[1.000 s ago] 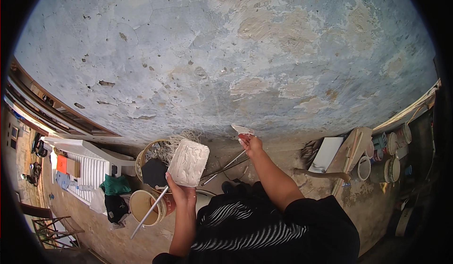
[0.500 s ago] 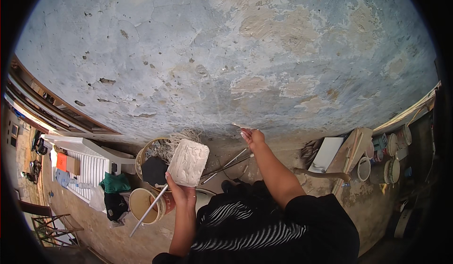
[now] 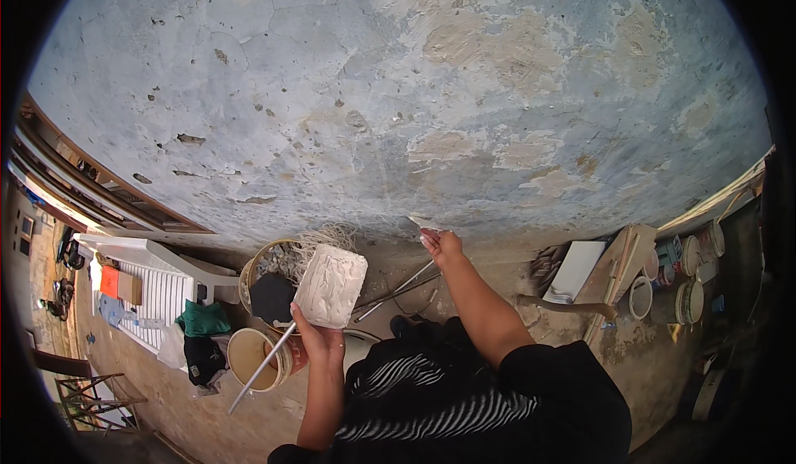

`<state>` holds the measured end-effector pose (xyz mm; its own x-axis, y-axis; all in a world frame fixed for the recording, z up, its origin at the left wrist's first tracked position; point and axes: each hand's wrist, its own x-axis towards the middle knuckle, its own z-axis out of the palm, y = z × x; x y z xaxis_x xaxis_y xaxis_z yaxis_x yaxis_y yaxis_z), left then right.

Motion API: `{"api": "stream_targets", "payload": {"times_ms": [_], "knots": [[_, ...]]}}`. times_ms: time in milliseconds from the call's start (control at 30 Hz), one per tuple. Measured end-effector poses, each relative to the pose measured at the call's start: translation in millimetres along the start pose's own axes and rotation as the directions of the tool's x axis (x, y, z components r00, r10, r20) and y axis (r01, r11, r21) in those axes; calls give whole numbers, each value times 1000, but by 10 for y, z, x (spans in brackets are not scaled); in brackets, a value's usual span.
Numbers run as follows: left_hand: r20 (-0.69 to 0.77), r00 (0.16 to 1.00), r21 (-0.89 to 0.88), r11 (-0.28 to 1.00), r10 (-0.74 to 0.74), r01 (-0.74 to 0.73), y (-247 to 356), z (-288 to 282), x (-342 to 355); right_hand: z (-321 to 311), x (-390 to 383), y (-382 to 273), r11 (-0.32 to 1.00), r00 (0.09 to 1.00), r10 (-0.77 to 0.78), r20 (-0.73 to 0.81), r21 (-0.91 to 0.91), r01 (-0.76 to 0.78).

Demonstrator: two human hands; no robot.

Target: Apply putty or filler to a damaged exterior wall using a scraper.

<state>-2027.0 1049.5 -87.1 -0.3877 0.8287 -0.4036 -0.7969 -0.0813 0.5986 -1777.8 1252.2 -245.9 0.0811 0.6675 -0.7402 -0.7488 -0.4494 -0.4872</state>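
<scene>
My left hand grips the lower edge of a shallow rectangular tray smeared with off-white putty. A thin grey rod slants down and left from beside that hand; whether it joins the tray cannot be seen. My right hand is closed around a small putty knife, its handle mostly hidden by the fingers. The blade is at the lower part of a worn blue-grey wall, which has rough beige patches; whether it touches I cannot tell.
Below the tray stands a white bucket, with a rubble-filled tub behind it. A white plastic chair lies at left. To the right are a curved wooden piece, boards and several paint buckets.
My right hand has shifted slightly left and the putty knife's blade has turned, showing more of its face. The left hand and tray stay nearly still.
</scene>
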Motion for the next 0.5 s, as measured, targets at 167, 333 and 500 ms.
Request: {"api": "stream_targets", "payload": {"times_ms": [167,333,500], "knots": [[26,999,-11,1000,26,-25,25,-9,-2,20,2,-149,970,986,-125,113,222,98],[-17,1000,8,1000,18,-18,67,-33,6,-142,-220,74,984,987,-161,25,77,159],[-6,1000,39,999,10,-10,-110,92,131,-211,44,136,971,970,-238,39,15,238]]}}
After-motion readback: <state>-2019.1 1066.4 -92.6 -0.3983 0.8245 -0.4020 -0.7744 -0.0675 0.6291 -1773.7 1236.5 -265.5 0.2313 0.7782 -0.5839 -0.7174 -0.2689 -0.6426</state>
